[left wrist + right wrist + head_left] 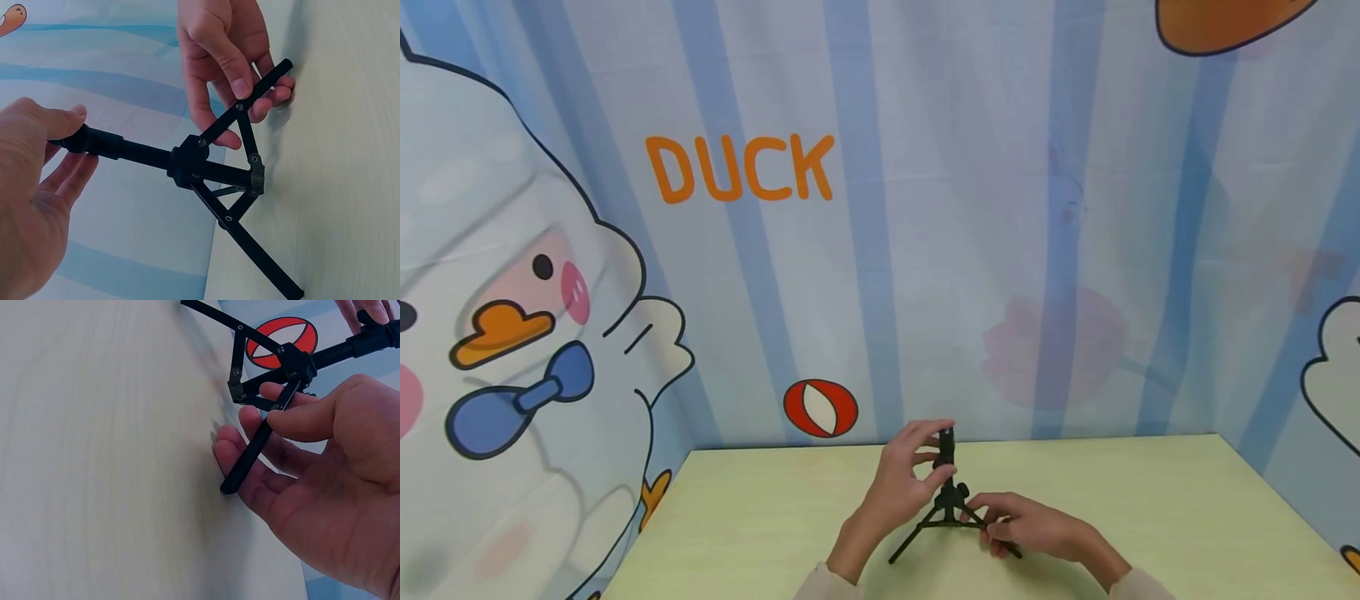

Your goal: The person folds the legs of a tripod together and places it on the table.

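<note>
A small black tripod [950, 498] stands upright with its legs spread, braces joining them to the centre column. My left hand [901, 475] holds the top of the column, thumb on one side and fingers on the other, as the left wrist view shows around the tripod's head [84, 139]. Lower down, my right hand [1033, 525] pinches one leg [256, 447] between thumb and fingers. In the right wrist view the thumb lies across that leg near its brace joint. Another leg [265, 259] angles away with no hand on it.
The pale wooden table [760, 500] lies under the tripod. Behind it hangs a blue-striped curtain [940, 250] with cartoon duck prints and a red-and-white ball print [821, 408]. More printed fabric [512, 250] borders the left side.
</note>
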The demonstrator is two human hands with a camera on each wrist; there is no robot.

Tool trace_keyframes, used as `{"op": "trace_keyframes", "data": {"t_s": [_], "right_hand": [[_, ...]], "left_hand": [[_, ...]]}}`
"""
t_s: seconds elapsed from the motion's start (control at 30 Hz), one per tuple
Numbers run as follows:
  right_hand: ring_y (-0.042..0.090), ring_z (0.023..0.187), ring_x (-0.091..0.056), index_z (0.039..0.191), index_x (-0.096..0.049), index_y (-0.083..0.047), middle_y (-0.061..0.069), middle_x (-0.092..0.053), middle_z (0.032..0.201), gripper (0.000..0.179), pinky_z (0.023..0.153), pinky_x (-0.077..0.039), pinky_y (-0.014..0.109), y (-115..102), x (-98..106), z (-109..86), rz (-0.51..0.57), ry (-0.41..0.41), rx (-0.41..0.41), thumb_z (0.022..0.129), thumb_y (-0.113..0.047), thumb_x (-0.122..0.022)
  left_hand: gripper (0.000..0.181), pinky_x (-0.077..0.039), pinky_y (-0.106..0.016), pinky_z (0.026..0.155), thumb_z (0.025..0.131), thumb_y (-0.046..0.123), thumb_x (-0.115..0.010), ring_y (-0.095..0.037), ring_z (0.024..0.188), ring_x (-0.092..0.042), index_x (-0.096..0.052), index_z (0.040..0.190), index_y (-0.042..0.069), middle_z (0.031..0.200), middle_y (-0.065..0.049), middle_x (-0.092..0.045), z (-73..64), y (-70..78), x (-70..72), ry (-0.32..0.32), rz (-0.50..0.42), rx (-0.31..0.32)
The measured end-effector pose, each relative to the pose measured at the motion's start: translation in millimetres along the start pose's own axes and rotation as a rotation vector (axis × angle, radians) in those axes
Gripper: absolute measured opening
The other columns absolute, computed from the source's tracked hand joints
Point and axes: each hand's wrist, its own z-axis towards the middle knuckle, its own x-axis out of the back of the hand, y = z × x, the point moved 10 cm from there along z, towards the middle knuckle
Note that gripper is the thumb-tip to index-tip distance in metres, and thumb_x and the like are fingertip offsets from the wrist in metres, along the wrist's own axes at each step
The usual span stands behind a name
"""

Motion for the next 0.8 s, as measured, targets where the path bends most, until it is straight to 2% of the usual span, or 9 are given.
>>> {"op": "trace_keyframes", "data": {"t_s": [0.23,0.47,0.8], "right_hand": [[0.025,0.084,-0.06,0.143,-0.052,0.003,0.022,-0.065,0.103,0.035,0.074,-0.052,0.032,0.3,1.2,0.4,0.008,-0.035,0.031,0.109,-0.001,-0.042],[0.024,0.083,-0.059,0.146,-0.047,0.007,0.018,-0.065,0.1,0.037,0.075,-0.051,0.032,-2.1,0.6,-2.2,0.029,-0.052,0.044,0.11,-0.002,-0.044],[0.024,0.083,-0.059,0.147,-0.046,0.008,0.014,-0.063,0.099,0.038,0.078,-0.05,0.033,2.6,1.4,-1.5,0.051,-0.058,0.058,0.11,-0.003,-0.043]], "left_hand": [[0.057,-0.059,-0.035,0.093,0.094,0.001,-0.076,-0.023,0.111,-0.066,-0.059,0.144,0.022,0.132,-0.002,-0.061,-1.2,0.5,0.4,-0.003,0.014,0.002],[0.056,-0.06,-0.035,0.091,0.094,-0.001,-0.075,-0.021,0.109,-0.067,-0.059,0.144,0.018,0.131,-0.006,-0.062,-3.4,4.4,-0.2,0.003,0.043,-0.047],[0.056,-0.06,-0.035,0.092,0.094,-0.001,-0.075,-0.026,0.109,-0.067,-0.06,0.143,0.019,0.132,-0.004,-0.062,-3.7,5.5,0.1,0.005,0.032,-0.016]]}}
